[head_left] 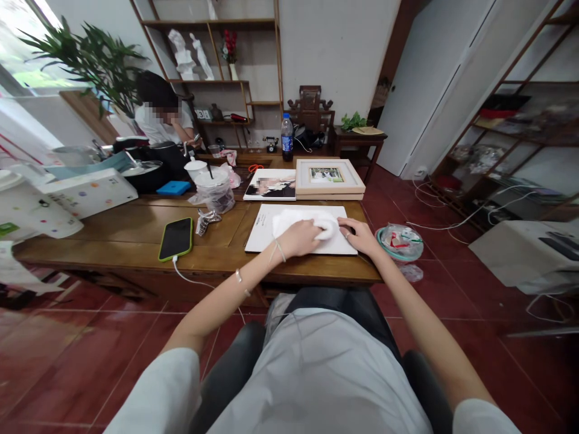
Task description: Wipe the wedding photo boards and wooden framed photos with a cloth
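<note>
A white board (266, 232) lies flat on the wooden table (136, 226) in front of me. My left hand (298, 237) is closed on a bunched white cloth (326, 226) and presses it onto the board. My right hand (360, 234) rests at the board's right edge, fingers spread flat on it, holding nothing.
Behind the board sit a framed picture (329, 176) and a photo print (270, 184). A green-cased phone (176, 238) on a charging cable lies to the left, near a plastic bag (216, 191). Another person (160, 114) sits at the far left. A bin (400, 240) stands at the right.
</note>
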{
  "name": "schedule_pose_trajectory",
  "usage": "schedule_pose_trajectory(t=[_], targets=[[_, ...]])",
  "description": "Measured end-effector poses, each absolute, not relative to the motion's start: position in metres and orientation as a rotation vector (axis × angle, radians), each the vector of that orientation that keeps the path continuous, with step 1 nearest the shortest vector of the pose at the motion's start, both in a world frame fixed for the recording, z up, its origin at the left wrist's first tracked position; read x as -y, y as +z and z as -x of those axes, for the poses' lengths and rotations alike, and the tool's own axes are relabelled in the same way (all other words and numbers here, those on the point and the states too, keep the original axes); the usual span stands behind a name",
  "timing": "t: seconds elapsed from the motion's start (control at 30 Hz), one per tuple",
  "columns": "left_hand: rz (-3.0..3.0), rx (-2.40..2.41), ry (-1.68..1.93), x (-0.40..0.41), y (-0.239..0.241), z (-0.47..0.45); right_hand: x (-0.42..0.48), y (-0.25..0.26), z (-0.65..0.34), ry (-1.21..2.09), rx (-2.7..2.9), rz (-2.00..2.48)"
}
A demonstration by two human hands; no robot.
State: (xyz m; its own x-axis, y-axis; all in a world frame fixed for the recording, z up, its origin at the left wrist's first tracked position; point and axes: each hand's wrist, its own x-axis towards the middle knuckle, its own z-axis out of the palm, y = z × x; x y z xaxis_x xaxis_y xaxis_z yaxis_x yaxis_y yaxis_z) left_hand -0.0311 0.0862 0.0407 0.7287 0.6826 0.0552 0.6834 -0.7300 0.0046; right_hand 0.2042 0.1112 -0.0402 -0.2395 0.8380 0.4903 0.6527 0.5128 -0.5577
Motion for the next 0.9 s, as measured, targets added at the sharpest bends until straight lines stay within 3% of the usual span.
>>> schedule_pose_trajectory(t=[0.2, 0.43, 0.67, 0.9], targets=[[3.092, 1.176, -0.187, -0.155, 0.047, 0.011, -0.111, -0.039, -0.204, 0.326, 1.966, 1.227], [3.069, 1.199, -0.162, -0.155, 0.039, -0.025, -0.11, -0.037, -0.204, 0.298, 2.01, 1.232], [2.761, 1.356, -0.074, -0.099, 0.034, -0.014, -0.111, -0.037, -0.204, 0.294, 2.023, 1.204], [2.797, 1.169, -0.146, -0.007, 0.03, 0.005, -0.116, -0.044, -0.205, 0.306, 1.963, 1.192]])
